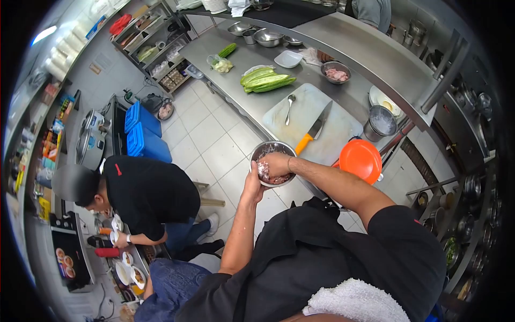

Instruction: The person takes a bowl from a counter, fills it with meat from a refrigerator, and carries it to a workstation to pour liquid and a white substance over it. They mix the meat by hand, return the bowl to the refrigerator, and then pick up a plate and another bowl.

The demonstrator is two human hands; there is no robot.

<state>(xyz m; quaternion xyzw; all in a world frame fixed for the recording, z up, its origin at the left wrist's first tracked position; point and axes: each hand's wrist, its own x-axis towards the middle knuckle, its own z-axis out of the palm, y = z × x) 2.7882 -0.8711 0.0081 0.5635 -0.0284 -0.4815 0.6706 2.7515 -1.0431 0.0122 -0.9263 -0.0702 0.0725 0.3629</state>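
Note:
My left hand grips the side of a steel bowl, keeping it off the counter near its front edge. Inside lies pinkish minced meat with white powder on it. My right hand reaches down into the bowl, fingers curled into the meat and their tips hidden. Just beyond the bowl, a knife with an orange handle rests on the white cutting board. A spoon lies on the same board.
Split green gourds, a white dish and a bowl of raw meat sit farther back on the steel counter. An orange pan-shaped item is right of the board. Two people work at left; one wears a black shirt.

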